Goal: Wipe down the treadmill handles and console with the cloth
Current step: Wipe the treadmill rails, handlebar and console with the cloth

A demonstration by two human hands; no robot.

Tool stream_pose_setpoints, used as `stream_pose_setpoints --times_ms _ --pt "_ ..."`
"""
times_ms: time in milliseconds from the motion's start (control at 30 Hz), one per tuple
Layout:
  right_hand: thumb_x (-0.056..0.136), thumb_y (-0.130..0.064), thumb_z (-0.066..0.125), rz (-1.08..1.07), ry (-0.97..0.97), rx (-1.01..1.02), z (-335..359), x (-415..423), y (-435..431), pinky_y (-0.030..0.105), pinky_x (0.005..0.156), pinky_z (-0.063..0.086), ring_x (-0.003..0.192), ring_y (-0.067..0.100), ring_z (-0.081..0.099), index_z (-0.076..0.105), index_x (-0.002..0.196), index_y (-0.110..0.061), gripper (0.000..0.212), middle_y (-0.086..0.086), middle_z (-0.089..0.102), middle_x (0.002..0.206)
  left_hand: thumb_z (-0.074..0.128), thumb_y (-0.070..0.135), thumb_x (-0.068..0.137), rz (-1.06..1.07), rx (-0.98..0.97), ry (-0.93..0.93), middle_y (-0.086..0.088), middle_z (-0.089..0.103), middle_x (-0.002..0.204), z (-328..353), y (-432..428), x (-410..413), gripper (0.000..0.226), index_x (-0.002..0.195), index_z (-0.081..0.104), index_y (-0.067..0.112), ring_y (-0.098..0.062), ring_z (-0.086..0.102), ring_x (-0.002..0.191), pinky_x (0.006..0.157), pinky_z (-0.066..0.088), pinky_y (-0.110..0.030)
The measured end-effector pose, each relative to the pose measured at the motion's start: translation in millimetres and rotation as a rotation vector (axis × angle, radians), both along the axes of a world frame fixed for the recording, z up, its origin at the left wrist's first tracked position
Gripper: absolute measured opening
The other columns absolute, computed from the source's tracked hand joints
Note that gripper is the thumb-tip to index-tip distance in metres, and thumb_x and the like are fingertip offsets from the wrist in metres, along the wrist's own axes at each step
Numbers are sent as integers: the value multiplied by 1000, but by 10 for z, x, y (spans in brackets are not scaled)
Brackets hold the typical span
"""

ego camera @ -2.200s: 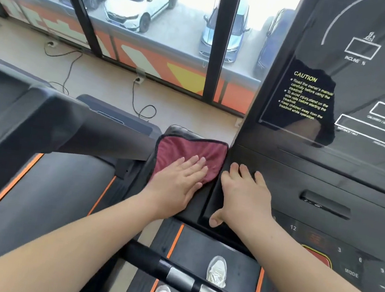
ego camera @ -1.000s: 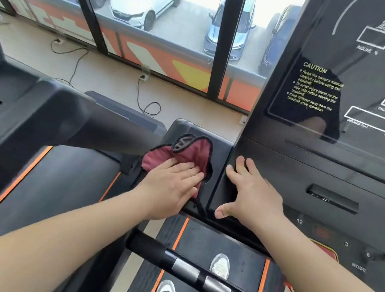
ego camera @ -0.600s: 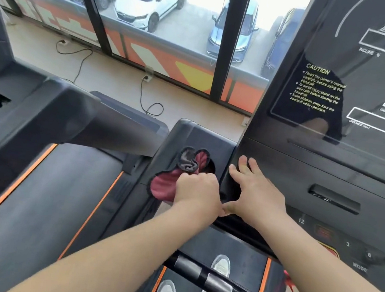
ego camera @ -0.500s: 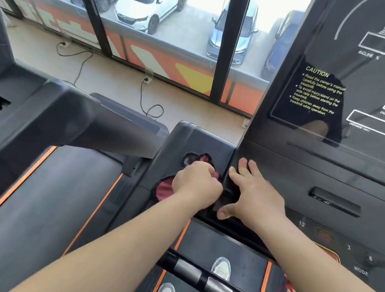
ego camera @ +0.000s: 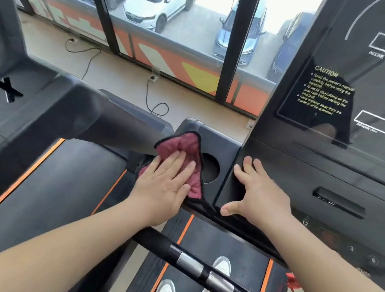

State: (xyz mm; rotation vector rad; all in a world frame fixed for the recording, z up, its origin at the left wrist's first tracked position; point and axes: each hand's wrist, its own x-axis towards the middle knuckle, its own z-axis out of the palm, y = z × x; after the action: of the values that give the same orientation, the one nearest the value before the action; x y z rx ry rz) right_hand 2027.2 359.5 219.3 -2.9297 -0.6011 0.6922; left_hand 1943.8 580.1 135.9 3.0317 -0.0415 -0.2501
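Observation:
A crumpled dark red cloth (ego camera: 183, 148) with a black hem lies on the black side tray (ego camera: 221, 141) left of the treadmill console (ego camera: 345, 166), next to a round cup holder (ego camera: 210, 171). My left hand (ego camera: 165, 186) presses flat on the cloth with straight fingers. My right hand (ego camera: 257, 197) rests spread on the console's left lower corner, thumb out. A black handle bar (ego camera: 206, 271) with silver grip sensors crosses below my forearms.
A neighbouring treadmill (ego camera: 37, 162) with orange-edged belt fills the left. Power cords (ego camera: 154, 101) lie on the floor before the window. My white shoes (ego camera: 219, 269) stand on the belt. A red safety cord (ego camera: 293, 281) hangs at the lower right.
My left hand was bunching the cloth inside the cup holder; now it has come out and presses the cloth flat on the tray's left side. The right hand has stayed in place.

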Motion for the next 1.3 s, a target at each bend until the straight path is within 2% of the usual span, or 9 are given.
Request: stream_pose_setpoints --times_ms 200,467,600,667,767,867,1000,1167,1300 --pt "66 -69 78 9 1 5 -52 32 -9 43 123 24 154 10 -14 14 160 -34 119 -11 -8 169 14 49 105 187 -16 50 -8 -20 170 62 -50 683 67 163 -8 23 -26 -19 156 127 -5 -50" --pt "64 -70 79 17 -3 23 -89 70 -49 42 124 18 154 8 -15 21 158 -35 116 -12 -8 169 14 45 107 -184 -58 101 7 -12 171 110 -557 1308 61 163 -6 29 -17 -19 156 125 -12 -49" --pt "63 -71 78 17 -2 32 -104 97 -53 42 125 17 154 8 -16 15 160 -35 121 -12 -8 169 10 65 102 -311 -4 100 9 -15 170 110 -143 1367 66 161 -8 42 -13 -20 155 125 -13 -48" --pt "64 -70 78 15 11 30 -105 98 -53 42 125 16 154 8 -17 14 160 -35 120 -12 -9 169 10 73 97 -122 45 121 2 -7 172 145 -75 1551 72 161 -1 42 -18 -14 157 125 -10 -54" --pt "65 -69 79 0 14 31 -104 89 -50 41 125 14 153 8 -17 14 160 -36 120 -13 -10 169 14 58 102 65 -11 97 1 -2 173 121 -330 1565 65 163 8 36 -22 -11 158 122 -12 -60" --pt "64 -67 81 -13 16 29 -73 72 -32 42 125 16 154 7 -15 17 159 -37 118 -15 -8 169 17 45 108 -30 -112 52 9 -6 171 55 -504 1152 58 163 4 35 -17 -14 157 125 -10 -54" --pt "63 -63 84 -46 31 39 -30 33 -12 42 124 18 153 5 -14 16 160 -39 120 -17 -9 168 21 42 109 -166 -203 13 13 8 170 -10 -427 586 54 163 17 33 -13 2 158 127 -6 -47" --pt "66 -59 85 -73 44 44 40 -29 6 43 121 25 153 3 -14 16 160 -39 119 -18 -11 168 9 48 99 -236 -270 -5 5 37 163 60 -269 170 68 155 43 26 -13 28 153 128 7 -38" --pt "70 -61 82 -54 56 70 18 -68 -58 43 125 15 153 5 -15 12 161 -36 117 -16 -13 168 20 41 102 -168 -220 -110 -3 47 157 54 -212 -242 61 147 54 18 -19 38 149 124 29 -39"
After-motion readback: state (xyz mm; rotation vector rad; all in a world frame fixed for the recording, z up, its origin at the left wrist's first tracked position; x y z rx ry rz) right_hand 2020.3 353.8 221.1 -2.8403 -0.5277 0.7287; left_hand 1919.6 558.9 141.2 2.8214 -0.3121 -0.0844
